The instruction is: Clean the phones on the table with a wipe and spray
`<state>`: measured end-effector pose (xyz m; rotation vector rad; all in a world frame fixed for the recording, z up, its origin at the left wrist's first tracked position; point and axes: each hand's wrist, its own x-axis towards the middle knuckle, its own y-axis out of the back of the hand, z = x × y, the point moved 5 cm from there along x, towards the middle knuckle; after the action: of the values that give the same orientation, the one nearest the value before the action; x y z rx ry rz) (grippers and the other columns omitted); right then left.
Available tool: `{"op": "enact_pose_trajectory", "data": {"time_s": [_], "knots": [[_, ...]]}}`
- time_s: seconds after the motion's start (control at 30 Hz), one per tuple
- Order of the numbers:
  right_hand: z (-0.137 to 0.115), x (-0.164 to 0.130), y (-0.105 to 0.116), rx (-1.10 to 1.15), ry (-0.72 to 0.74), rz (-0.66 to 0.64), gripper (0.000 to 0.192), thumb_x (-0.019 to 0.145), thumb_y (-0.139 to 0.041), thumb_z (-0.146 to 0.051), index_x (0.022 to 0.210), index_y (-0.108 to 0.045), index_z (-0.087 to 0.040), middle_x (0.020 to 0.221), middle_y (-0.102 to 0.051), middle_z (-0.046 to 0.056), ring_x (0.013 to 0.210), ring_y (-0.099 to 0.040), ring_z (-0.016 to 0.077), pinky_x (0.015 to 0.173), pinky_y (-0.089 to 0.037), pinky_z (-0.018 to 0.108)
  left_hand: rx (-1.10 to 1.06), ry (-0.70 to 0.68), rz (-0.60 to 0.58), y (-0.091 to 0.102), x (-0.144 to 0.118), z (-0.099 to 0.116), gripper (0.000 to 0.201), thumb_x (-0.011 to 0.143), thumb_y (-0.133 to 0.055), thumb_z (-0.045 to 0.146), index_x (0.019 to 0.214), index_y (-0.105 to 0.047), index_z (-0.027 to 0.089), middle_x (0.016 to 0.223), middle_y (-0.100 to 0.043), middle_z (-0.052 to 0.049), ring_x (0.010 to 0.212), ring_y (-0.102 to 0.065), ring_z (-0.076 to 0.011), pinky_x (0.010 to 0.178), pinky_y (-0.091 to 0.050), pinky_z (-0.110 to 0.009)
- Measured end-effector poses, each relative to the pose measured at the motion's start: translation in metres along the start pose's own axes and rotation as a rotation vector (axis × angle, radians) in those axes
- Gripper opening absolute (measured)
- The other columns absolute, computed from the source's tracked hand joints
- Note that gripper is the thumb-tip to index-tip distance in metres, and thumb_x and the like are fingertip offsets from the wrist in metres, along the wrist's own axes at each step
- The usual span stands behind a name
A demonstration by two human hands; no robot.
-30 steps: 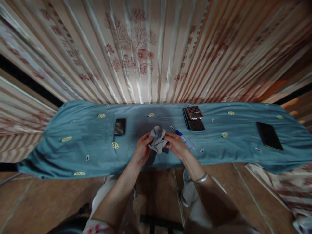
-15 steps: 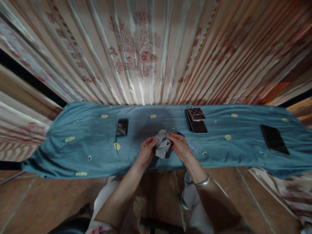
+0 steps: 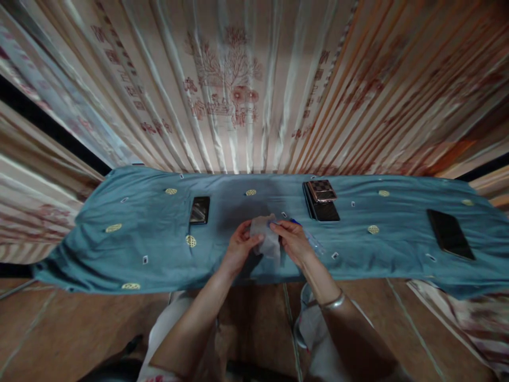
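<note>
Above the front middle of the teal-covered surface, a thin, greyish-white wipe or cloth (image 3: pixel 267 243) is stretched between both hands, somewhat see-through and creased. My left hand (image 3: pixel 240 245) pinches its left edge, thumb on top. At the upper right edge, my right hand (image 3: pixel 292 237) pinches it between thumb and fingers; a metal bangle circles that wrist. Partly hidden behind the right hand lies a clear item with a blue end (image 3: pixel 314 242), its kind unclear. To the left, beyond my left hand, rests a dark phone (image 3: pixel 200 210).
Stacked dark phones (image 3: pixel 328 211) sit at the right back, with a brown checkered, gold-edged one (image 3: pixel 321 190) on top. Another black phone or tablet (image 3: pixel 450 234) lies far right. A patterned curtain (image 3: pixel 222 95) hangs right behind the teal cloth (image 3: pixel 159 228).
The wipe has gone from folded and crumpled to more spread out, hanging lower on its right side. My hands have stayed near the same spot. The view has shifted slightly.
</note>
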<state>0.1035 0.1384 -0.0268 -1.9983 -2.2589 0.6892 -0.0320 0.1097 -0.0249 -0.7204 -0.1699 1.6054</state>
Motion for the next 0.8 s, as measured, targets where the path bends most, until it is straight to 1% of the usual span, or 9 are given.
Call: {"op": "enact_pose_trajectory", "data": {"time_s": [0.1,0.2,0.27,0.33,0.43,0.5,0.57,0.7,0.8], "knots": [[-0.003,0.001,0.003,-0.03,0.03,0.044,0.031,0.057,-0.082,-0.048,0.068,-0.07,-0.021,0.059,-0.065,-0.002,0.054,-0.056,0.0133,0.051,-0.044,0.026,0.016,0.024,-0.014,-0.001,0.0,-0.006,0.073,0.044,-0.089,0.022,0.108,-0.055,0.017,0.076,-0.072,-0.002,0.064,-0.065,-0.0148,0.071,-0.049,-0.03],[-0.006,0.0,0.006,-0.125,0.031,0.063,0.045,0.063,-0.079,-0.047,0.1,-0.07,-0.024,0.065,-0.067,-0.003,0.058,-0.059,0.015,0.054,-0.048,0.027,-0.001,-0.034,0.035,0.004,0.002,-0.003,0.084,0.047,-0.087,0.02,0.121,-0.049,0.02,0.076,-0.072,0.001,0.066,-0.065,-0.0132,0.072,-0.049,-0.028],[-0.009,-0.002,0.005,-0.156,0.038,0.036,0.061,0.064,-0.078,-0.043,0.121,-0.061,-0.028,0.073,-0.069,-0.003,0.065,-0.063,0.016,0.061,-0.052,0.028,0.02,-0.082,0.05,0.007,0.003,0.001,0.094,0.05,-0.084,0.019,0.133,-0.04,0.023,0.073,-0.07,0.005,0.064,-0.063,-0.0117,0.07,-0.047,-0.027],[-0.011,-0.004,0.002,-0.186,0.072,-0.051,0.066,0.063,-0.079,-0.038,0.125,-0.059,-0.028,0.086,-0.072,-0.001,0.077,-0.066,0.0169,0.072,-0.054,0.03,0.065,-0.129,0.038,0.008,0.004,0.006,0.096,0.053,-0.082,0.019,0.138,-0.037,0.023,0.068,-0.067,0.008,0.062,-0.061,-0.0106,0.068,-0.046,-0.025],[-0.014,-0.007,-0.004,-0.331,0.168,-0.163,0.057,0.064,-0.077,-0.032,0.12,-0.063,-0.027,0.106,-0.071,0.004,0.091,-0.067,0.0204,0.084,-0.053,0.035,0.159,-0.203,0.027,0.008,0.005,0.011,0.077,0.054,-0.08,0.015,0.127,-0.053,0.022,0.074,-0.068,0.005,0.067,-0.061,-0.0114,0.07,-0.046,-0.024],[-0.017,-0.009,-0.004,-0.528,0.286,-0.134,0.048,0.071,-0.071,-0.028,0.119,-0.065,-0.028,0.116,-0.068,0.005,0.099,-0.065,0.0228,0.089,-0.052,0.039,0.242,-0.275,0.053,0.009,0.005,0.015,0.057,0.055,-0.077,0.012,0.109,-0.066,0.021,0.09,-0.071,0.0,0.082,-0.064,-0.0142,0.079,-0.047,-0.026],[-0.021,-0.013,-0.004,-0.747,0.424,-0.072,0.038,0.079,-0.063,-0.024,0.116,-0.067,-0.026,0.125,-0.064,0.007,0.111,-0.062,0.0247,0.097,-0.048,0.044,0.345,-0.34,0.077,0.009,0.004,0.018,0.041,0.057,-0.074,0.009,0.096,-0.071,0.021,0.101,-0.071,-0.003,0.094,-0.063,-0.017,0.088,-0.045,-0.028],[-0.028,-0.02,-0.007,-0.999,0.606,-0.022,0.027,0.087,-0.053,-0.023,0.107,-0.071,-0.022,0.132,-0.059,0.011,0.122,-0.055,0.0247,0.106,-0.041,0.046,0.59,-0.411,0.051,0.008,0.004,0.022,0.028,0.065,-0.068,0.011,0.09,-0.075,0.023,0.089,-0.069,-0.003,0.084,-0.062,-0.0163,0.083,-0.046,-0.03],[-0.037,-0.024,-0.008,-0.978,0.687,0.002,0.021,0.087,-0.055,-0.024,0.098,-0.073,-0.023,0.142,-0.05,0.008,0.13,-0.048,0.0247,0.11,-0.037,0.045,0.729,-0.542,0.087,0.008,0.001,0.033,0.016,0.067,-0.07,0.017,0.079,-0.077,0.025,0.09,-0.065,-0.004,0.088,-0.059,-0.0177,0.087,-0.045,-0.033]]}}
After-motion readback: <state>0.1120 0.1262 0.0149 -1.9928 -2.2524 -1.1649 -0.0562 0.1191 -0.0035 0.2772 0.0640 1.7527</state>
